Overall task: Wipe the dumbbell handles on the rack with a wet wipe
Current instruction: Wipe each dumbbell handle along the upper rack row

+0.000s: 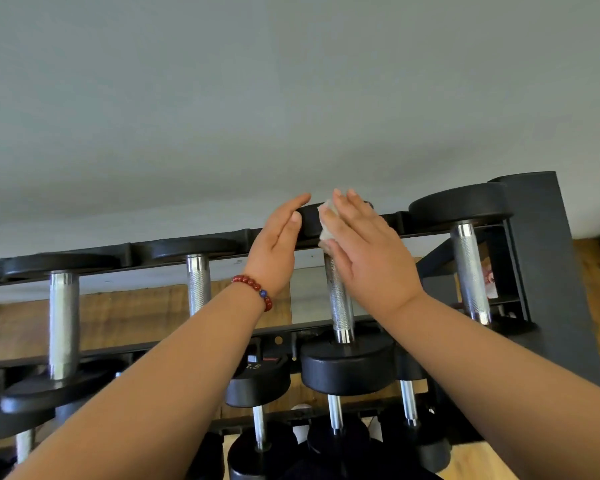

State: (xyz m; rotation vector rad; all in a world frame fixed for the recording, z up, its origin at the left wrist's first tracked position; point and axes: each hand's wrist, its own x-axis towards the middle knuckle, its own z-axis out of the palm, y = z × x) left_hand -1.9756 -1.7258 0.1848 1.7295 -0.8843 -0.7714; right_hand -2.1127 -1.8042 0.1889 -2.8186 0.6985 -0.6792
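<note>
— Nothing is being clenched: the wipe [327, 220] is being pressed by the straight fingers of the right hand [364, 251] against the top of a handle [340, 299], where it meets the far head [309, 220].

— What is being seen around it?

— The handle is being carried on the top tier of the rack [541, 271], between two neighbouring dumbbells [198, 285]. A lower tier is being partly hidden by both forearms, and the handle's upper end is being covered by the right hand. Grey wall [291, 98] is being shown behind, and wood floor [596, 306] to the right.

— How is the left hand being held?

— The left hand [278, 244] is being kept released, fingers straight and raised just beside the far head, thumb at its edge. A red bracelet [253, 289] is being worn at that wrist.

— Is any writing being made out?

— On a lower head [260, 379], a figure ending in .5 is being shown; its first digit is too dim to tell.
</note>
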